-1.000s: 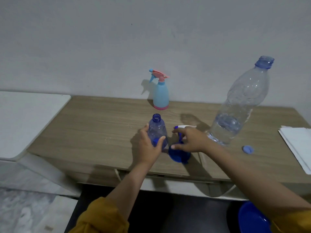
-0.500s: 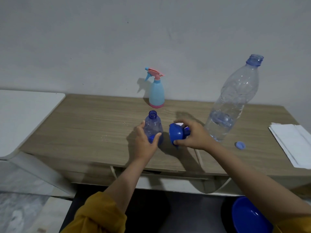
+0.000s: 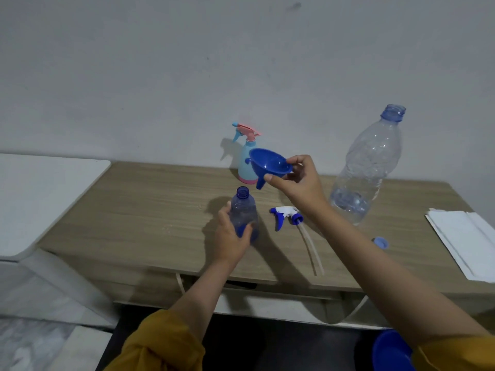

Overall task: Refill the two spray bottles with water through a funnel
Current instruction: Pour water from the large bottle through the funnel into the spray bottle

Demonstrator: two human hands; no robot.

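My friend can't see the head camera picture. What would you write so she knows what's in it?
A right hand holds a blue funnel above an open blue spray bottle, which the left hand steadies on a wooden table. Its white trigger top lies beside it, a big uncapped water bottle stands to the right, and a pink-topped spray bottle stands behind.

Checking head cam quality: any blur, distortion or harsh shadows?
Head view: dim, flat light; soft shadows left of the pink spray bottle and blue bottle; wide-angle bend tilts the water bottle; the funnel in the right hand stays sharp.
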